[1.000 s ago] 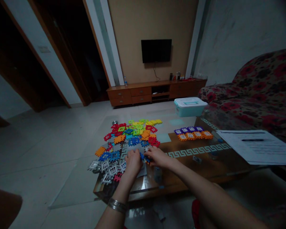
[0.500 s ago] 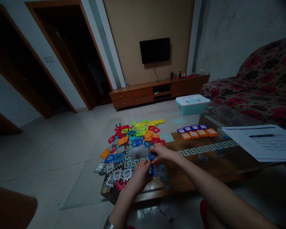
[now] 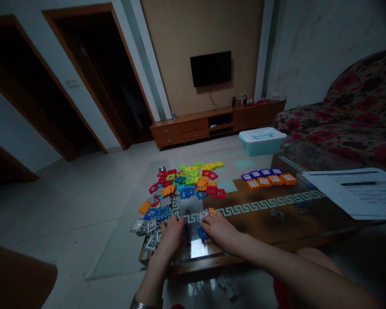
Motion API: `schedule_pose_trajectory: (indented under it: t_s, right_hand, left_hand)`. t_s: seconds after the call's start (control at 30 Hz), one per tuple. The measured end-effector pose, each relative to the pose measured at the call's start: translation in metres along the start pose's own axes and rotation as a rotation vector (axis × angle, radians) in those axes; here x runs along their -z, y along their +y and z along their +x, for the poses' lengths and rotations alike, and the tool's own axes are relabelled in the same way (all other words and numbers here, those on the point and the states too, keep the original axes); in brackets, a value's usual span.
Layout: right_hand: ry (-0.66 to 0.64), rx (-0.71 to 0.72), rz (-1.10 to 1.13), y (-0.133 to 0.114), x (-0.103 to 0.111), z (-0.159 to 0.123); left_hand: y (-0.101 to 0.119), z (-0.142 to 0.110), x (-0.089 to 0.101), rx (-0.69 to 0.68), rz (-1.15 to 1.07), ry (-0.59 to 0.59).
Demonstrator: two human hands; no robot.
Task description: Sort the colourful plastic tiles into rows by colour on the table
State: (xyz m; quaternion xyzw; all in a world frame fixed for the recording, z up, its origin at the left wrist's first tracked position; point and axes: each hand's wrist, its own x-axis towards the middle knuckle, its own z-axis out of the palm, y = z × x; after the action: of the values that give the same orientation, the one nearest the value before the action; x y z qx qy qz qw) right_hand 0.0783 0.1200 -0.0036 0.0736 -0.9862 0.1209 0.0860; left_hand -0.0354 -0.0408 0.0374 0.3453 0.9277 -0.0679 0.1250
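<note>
My right hand point(image 3: 221, 230) is over the glass-topped coffee table point(image 3: 257, 223), its fingers curled down around a blue interlocking plastic tile point(image 3: 202, 233). An orange tile with a white window insert point(image 3: 204, 215) shows just past those fingertips. To the left, my left hand point(image 3: 173, 234) bends its fingers down beside the grey tiles with white window inserts point(image 3: 151, 226). A bit of blue shows by its thumb, but the fingers hide most of it. A heap of red, green, orange and blue tiles point(image 3: 188, 180) spreads beyond both hands.
Purple tiles point(image 3: 262, 173) and orange tiles point(image 3: 272, 181) lie in two rows on the right. Printed paper point(image 3: 357, 197) with a dark pen point(image 3: 358, 183) is at the far right. Behind stands a lidded teal box point(image 3: 263, 143). A floral sofa point(image 3: 350, 111) borders the right side.
My hands have moved apart: the left to the left toward the grey tiles, the right slightly right and down. An orange tile with a white insert now shows near the right hand.
</note>
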Motion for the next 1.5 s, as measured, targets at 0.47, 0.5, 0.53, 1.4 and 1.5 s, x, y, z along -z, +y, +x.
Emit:
schedule_pose_trajectory:
  t_s: [0.47, 0.5, 0.53, 1.4, 1.5]
  right_hand:
    - [-0.091, 0.0, 0.075, -0.005, 0.012, 0.006]
    - [-0.1, -0.038, 0.072, -0.004, 0.015, 0.005]
    - [-0.109, -0.079, 0.066, -0.004, 0.018, 0.005]
    - [-0.187, -0.367, -0.072, 0.078, 0.051, -0.059]
    - [-0.212, -0.607, -0.112, 0.144, 0.072, -0.112]
  left_hand:
    - [0.007, 0.01, -0.001, 0.022, -0.069, 0.085]
    - [0.005, 0.011, -0.001, 0.028, -0.078, 0.083]
    - [0.004, 0.011, 0.0, 0.035, -0.086, 0.079]
    - [0.014, 0.055, 0.01, 0.054, -0.157, 0.266]
    - [0.012, 0.062, 0.008, 0.035, -0.159, 0.259]
